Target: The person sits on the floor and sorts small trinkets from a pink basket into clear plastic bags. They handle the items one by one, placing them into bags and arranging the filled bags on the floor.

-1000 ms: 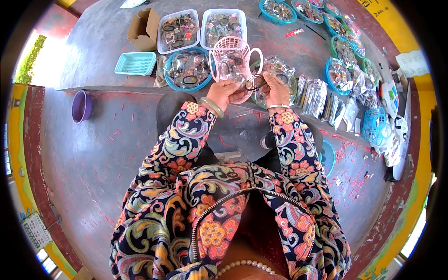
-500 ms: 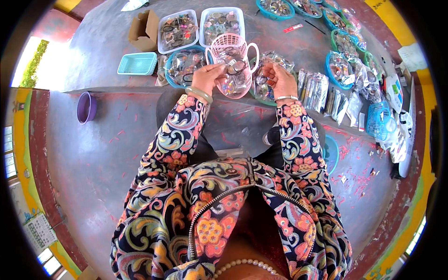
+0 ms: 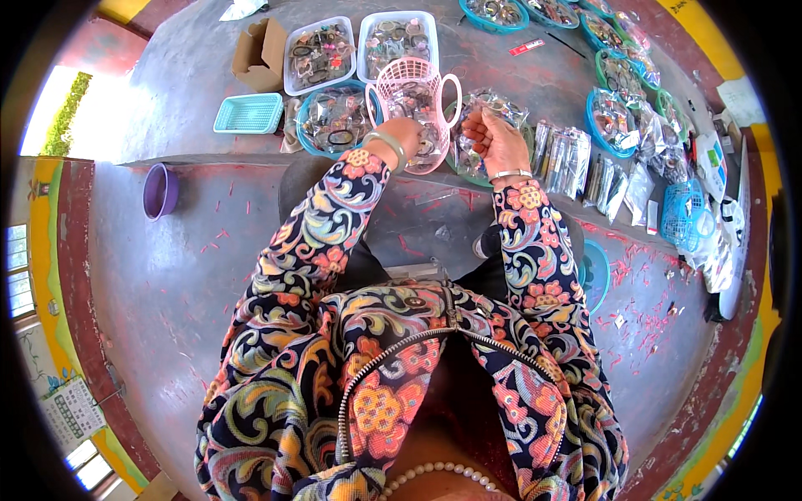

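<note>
Left hand [image 3: 403,132] at six o'clock on the pink two-handled basket [image 3: 409,71], fingers hidden, grip impossible to tell, right hand [image 3: 503,146] at four o'clock, fingers half-curled, hold unclear, green basket [image 3: 469,176] of clear packets [image 3: 493,107] beyond it, blue basket [image 3: 320,154] at nine, white tray [image 3: 362,42] at twelve

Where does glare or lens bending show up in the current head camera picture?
Head view: the opening at upper left is partly washed out white; the floor at left has a pale sheen; clear packets beside the right hand glint; the maroon stripe at left bends into a curve.
</note>
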A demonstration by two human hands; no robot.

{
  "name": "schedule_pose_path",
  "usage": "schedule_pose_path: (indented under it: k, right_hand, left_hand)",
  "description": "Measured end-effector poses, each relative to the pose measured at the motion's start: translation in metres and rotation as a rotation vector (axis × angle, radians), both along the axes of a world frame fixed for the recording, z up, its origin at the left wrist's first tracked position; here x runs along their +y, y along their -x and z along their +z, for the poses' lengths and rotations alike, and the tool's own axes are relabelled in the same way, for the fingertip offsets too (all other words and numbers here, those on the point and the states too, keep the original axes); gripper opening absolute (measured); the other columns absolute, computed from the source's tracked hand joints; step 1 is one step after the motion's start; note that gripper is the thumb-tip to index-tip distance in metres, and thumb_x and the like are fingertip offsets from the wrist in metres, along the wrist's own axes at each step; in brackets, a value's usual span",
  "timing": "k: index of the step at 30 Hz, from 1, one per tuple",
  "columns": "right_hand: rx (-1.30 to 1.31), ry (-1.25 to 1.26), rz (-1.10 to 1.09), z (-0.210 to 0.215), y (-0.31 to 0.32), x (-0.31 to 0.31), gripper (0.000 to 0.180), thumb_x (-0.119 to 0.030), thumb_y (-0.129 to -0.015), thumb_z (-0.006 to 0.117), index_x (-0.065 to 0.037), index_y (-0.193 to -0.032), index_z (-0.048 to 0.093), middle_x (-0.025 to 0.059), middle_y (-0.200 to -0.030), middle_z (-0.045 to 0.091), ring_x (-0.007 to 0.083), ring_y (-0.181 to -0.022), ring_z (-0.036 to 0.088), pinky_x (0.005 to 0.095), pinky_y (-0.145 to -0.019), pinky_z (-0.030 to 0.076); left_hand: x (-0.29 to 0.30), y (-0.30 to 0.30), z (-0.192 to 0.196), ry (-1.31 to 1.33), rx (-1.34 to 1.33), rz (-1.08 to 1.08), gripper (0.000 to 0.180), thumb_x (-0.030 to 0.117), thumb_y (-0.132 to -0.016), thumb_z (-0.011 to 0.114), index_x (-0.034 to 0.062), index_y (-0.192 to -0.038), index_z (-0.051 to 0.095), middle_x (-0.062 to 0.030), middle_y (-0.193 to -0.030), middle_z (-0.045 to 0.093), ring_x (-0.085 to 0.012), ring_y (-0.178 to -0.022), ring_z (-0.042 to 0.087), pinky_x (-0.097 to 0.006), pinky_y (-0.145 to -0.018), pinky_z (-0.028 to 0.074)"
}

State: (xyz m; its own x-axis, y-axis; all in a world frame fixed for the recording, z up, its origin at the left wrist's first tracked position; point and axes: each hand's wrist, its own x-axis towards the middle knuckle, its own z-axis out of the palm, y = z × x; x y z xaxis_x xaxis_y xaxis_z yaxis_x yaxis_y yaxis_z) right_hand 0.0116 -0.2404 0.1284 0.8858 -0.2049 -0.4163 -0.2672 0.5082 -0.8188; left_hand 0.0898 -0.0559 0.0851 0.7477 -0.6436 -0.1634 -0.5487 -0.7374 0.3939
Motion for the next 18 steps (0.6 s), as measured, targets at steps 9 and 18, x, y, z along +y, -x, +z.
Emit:
schedule_pose_path:
  k: [9,18]
  right_hand:
    - [0.028,0.034,0.088,-0.002,-0.003,0.003,0.027,-0.028,-0.084,0.051,-0.003,-0.089,0.059,0.0056,-0.079,0.062,0.0128,-0.070,0.059,0.0213,-0.055,0.042]
    - [-0.009,0.030,-0.007,-0.002,-0.004,-0.002,0.026,-0.027,-0.084,0.051,-0.002,-0.087,0.059,0.0056,-0.077,0.062,0.0115,-0.065,0.058,0.0209,-0.052,0.041]
  left_hand:
    - [-0.055,-0.034,-0.021,-0.734,0.083,-0.542,0.021,0.009,-0.068,0.058,0.0014,-0.086,0.064,-0.0158,-0.091,0.061,-0.0293,-0.081,0.060,-0.037,-0.065,0.049]
    - [-0.027,-0.037,-0.011,-0.116,-0.002,-0.075,0.020,0.008,-0.069,0.051,0.0058,-0.087,0.059,-0.0188,-0.085,0.059,-0.0336,-0.085,0.056,-0.039,-0.074,0.044]
